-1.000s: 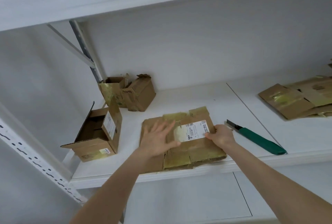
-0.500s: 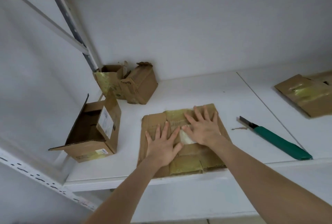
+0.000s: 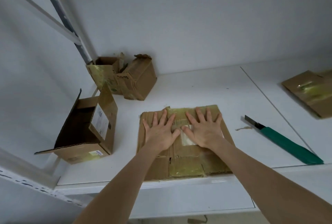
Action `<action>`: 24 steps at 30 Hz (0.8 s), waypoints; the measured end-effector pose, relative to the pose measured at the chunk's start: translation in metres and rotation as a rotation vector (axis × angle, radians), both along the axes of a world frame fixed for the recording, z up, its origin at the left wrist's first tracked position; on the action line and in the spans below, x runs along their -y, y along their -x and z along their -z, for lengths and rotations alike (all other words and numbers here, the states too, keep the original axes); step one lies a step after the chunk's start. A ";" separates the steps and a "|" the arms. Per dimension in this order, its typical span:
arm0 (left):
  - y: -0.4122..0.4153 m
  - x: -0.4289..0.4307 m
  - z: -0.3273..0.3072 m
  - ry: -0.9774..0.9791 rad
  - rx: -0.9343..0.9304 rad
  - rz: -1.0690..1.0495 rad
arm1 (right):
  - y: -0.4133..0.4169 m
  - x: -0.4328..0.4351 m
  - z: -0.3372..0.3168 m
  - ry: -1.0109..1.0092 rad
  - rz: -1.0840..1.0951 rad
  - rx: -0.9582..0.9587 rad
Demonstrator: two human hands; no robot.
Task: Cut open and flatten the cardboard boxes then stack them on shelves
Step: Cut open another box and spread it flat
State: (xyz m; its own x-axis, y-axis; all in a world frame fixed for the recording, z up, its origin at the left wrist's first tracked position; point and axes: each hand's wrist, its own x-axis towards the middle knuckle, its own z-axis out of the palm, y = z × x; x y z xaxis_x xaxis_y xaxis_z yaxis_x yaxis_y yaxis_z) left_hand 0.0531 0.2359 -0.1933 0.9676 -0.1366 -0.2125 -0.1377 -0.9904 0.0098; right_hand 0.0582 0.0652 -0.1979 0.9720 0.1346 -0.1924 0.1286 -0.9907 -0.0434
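A flattened brown cardboard box (image 3: 190,166) with yellowed tape and a white label lies on the white shelf (image 3: 197,87) near its front edge. My left hand (image 3: 160,131) and my right hand (image 3: 204,130) rest side by side on it, palms down, fingers spread, holding nothing. A green-handled utility knife (image 3: 285,142) with its blade out lies on the shelf to the right of the box, untouched. An open box (image 3: 86,130) lies on its side at the left. Behind it two torn, opened boxes (image 3: 125,78) stand against the back wall.
More flattened cardboard (image 3: 312,91) lies at the far right of the shelf. A small paper scrap (image 3: 243,128) sits beside the knife blade. A metal upright and a diagonal brace (image 3: 59,10) rise at the back left corner. The white wall closes the shelf behind.
My right hand moved from the box's right edge onto its middle. Both hands now lie flat next to each other on the cardboard. The view has tilted down and come closer.
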 end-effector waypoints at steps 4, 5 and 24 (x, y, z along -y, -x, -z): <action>0.000 0.000 0.000 -0.002 -0.002 -0.005 | 0.001 -0.001 0.001 -0.005 -0.005 0.003; 0.000 0.001 0.000 -0.003 0.003 -0.003 | 0.001 0.000 0.000 -0.005 -0.002 0.006; 0.083 0.011 0.002 -0.035 0.058 -0.155 | 0.039 0.002 -0.011 -0.142 -0.016 0.138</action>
State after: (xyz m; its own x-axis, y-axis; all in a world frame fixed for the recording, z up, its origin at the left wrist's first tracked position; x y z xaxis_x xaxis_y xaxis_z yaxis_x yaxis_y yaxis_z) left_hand -0.0298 0.2250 -0.1956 0.9873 0.0220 -0.1572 0.0177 -0.9994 -0.0284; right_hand 0.0194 0.0633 -0.1872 0.9854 0.1667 -0.0351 0.1589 -0.9736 -0.1638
